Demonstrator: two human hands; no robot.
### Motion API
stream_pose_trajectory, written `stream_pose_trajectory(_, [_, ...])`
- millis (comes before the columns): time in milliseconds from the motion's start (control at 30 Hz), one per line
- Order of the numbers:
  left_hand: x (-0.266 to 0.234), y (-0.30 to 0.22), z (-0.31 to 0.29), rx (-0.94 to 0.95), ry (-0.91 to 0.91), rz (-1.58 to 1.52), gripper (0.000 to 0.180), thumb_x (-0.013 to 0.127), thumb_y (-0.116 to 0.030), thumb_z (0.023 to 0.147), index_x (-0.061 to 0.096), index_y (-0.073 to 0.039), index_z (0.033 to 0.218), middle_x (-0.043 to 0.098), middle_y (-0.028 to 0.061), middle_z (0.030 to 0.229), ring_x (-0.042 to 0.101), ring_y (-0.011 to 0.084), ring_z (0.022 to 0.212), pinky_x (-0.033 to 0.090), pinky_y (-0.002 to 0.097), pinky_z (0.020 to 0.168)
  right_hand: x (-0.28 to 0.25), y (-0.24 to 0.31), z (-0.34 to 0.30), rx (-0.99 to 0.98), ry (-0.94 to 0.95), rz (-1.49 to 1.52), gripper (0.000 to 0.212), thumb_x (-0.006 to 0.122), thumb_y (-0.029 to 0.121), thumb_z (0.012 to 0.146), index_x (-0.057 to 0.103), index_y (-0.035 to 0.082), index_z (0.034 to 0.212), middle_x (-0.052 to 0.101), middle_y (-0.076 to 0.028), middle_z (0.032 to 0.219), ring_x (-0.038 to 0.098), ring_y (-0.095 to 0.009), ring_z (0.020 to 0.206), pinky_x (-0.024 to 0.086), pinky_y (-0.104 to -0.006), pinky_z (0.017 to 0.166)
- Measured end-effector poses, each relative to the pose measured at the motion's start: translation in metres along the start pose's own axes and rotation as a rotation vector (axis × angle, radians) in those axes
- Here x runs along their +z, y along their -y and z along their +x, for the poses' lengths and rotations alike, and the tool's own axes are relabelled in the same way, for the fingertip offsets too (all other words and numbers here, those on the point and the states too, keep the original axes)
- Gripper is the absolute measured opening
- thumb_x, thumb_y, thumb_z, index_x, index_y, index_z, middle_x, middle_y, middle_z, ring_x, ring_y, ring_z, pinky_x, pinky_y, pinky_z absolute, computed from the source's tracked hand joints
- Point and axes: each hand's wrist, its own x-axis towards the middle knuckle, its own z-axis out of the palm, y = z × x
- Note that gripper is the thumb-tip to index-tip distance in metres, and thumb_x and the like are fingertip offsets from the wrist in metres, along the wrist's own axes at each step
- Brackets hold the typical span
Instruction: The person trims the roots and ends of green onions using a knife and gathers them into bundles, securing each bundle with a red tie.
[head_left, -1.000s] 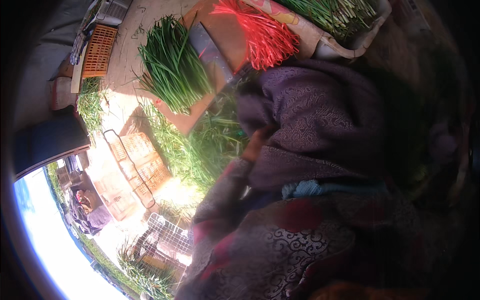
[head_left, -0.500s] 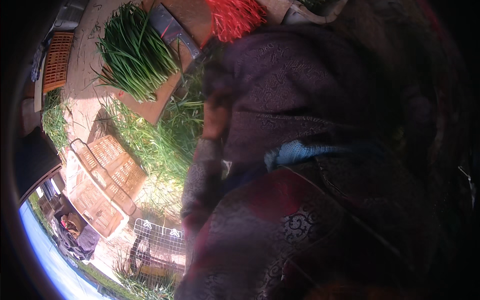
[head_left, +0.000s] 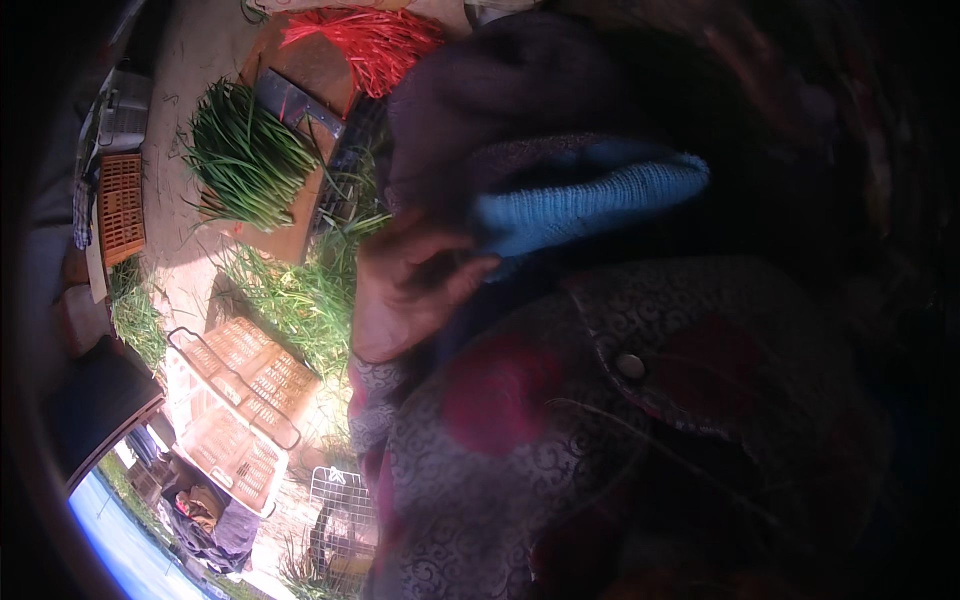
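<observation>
One hand (head_left: 405, 290), left or right unclear, fingers curled against a blue knitted cuff (head_left: 590, 205) at the patterned jacket (head_left: 560, 430); grip uncertain. Other hand not seen. Green chive bundle (head_left: 245, 160) lies on a board (head_left: 300, 215), well apart, red ties (head_left: 370, 40) beyond

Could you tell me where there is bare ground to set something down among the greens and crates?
Bare ground shows left of the green bundle, between it and the orange crate. Another sunlit strip lies below the wooden board, beside the loose greens. The board is crowded: bundle, cleaver, red ties.
</observation>
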Motion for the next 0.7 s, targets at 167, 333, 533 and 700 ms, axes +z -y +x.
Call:
stream_pose_trajectory(167, [0.024, -0.007, -0.011, -0.146, -0.252, 0.12, 0.017, 0.071, 0.004, 0.078, 0.071, -0.002, 0.094, 0.068, 0.0119, 0.089, 0.067, 0.0222, 0.078, 0.052, 0.0307, 0.068, 0.161, 0.14, -0.014, -0.559, 0.427, -0.739, 0.078, 0.074, 0.019, 0.083, 0.036, 0.017, 0.151, 0.032, -0.013, 0.157, 0.034, -0.032, 0.143, 0.026, -0.0476, 0.118])
stream_pose_trajectory(333, [0.024, -0.021, -0.048, -0.085, -0.158, 0.245, 0.025, 0.069, 0.004, 0.075, 0.072, -0.003, 0.099, 0.07, 0.0149, 0.095, 0.07, 0.0281, 0.085, 0.055, 0.0347, 0.074, 0.192, 0.088, 0.043, -0.538, 0.464, -0.4, 0.071, 0.06, -0.004, 0.078, 0.046, 0.014, 0.146, 0.057, -0.017, 0.134, 0.062, -0.031, 0.108, 0.051, -0.0414, 0.088])
stream_pose_trajectory(533, [0.054, 0.002, -0.055, 0.024, 0.16, 0.26, 0.029, 0.073, 0.002, 0.073, 0.071, -0.001, 0.102, 0.07, 0.0179, 0.101, 0.07, 0.0323, 0.092, 0.056, 0.0359, 0.079, 0.177, 0.089, 0.096, -0.318, 0.63, -0.309, 0.053, 0.059, -0.004, 0.084, 0.054, 0.003, 0.136, 0.064, -0.019, 0.121, 0.065, -0.026, 0.097, 0.052, -0.0395, 0.082])
stream_pose_trajectory(700, [0.071, 0.022, -0.044, 0.081, 0.135, 0.318, 0.037, 0.067, -0.001, 0.077, 0.065, -0.002, 0.114, 0.067, 0.0209, 0.108, 0.069, 0.035, 0.093, 0.055, 0.0399, 0.074, 0.182, 0.076, 0.128, -0.197, 0.689, -0.335, 0.048, 0.06, 0.001, 0.087, 0.055, 0.002, 0.135, 0.066, -0.017, 0.115, 0.065, -0.023, 0.098, 0.052, -0.0352, 0.083])
